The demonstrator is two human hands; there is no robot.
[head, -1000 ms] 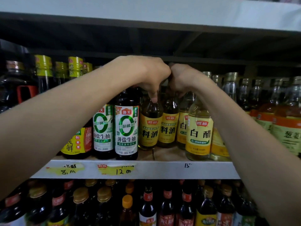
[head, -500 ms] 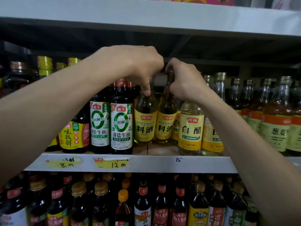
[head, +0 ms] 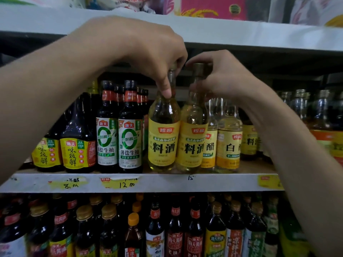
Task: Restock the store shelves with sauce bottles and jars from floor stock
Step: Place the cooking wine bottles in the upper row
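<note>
Two yellow-labelled cooking wine bottles stand side by side at the front edge of the middle shelf (head: 232, 182). My left hand (head: 148, 52) grips the neck of the left cooking wine bottle (head: 163, 138) from above, thumb pressed on its shoulder. My right hand (head: 222, 78) holds the neck of the right cooking wine bottle (head: 193, 143), just below its gold cap. Both bottles are upright and touch each other.
Dark soy sauce bottles (head: 130, 134) stand left of the pair, white vinegar bottles (head: 229, 143) right of it. More clear bottles (head: 323, 112) fill the far right. The shelf below holds several dark bottles (head: 174, 230). The shelf above (head: 241, 32) hangs close over my hands.
Both cooking wine bottles have come forward from deeper in the shelf to its front edge, still in my hands. The camera has moved closer and tilted up.
</note>
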